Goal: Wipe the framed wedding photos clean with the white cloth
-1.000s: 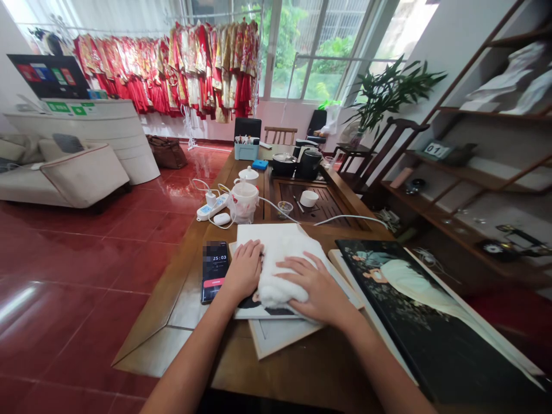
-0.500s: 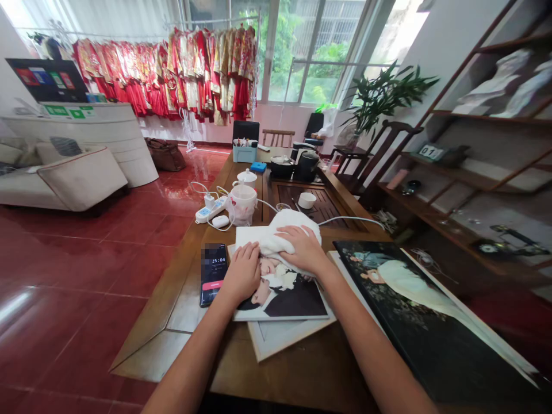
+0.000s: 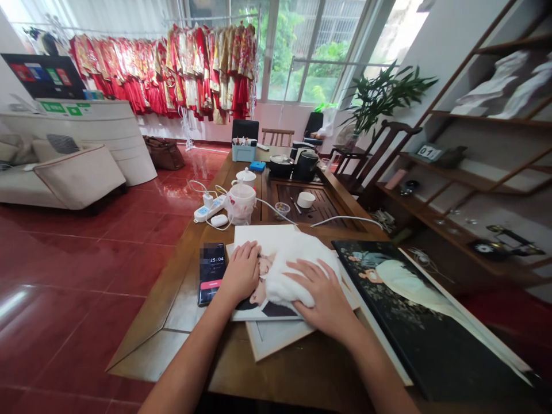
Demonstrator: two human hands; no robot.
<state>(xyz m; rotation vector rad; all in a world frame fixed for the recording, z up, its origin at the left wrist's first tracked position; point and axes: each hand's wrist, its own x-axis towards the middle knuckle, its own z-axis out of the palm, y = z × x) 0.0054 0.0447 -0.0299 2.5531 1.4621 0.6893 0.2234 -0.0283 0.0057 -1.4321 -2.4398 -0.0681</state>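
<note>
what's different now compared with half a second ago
The right hand has drawn the white cloth from the far part of the photo panel back toward the person, so it now covers more of the picture. Nothing was let go: that hand is still on the cloth. The left hand remains at the panel's left side, and the phone beside it is unmoved.

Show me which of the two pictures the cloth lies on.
The smaller picture, on the left, with the left hand on it and the right hand on the cloth. Neither hand touches the dark picture.
</note>
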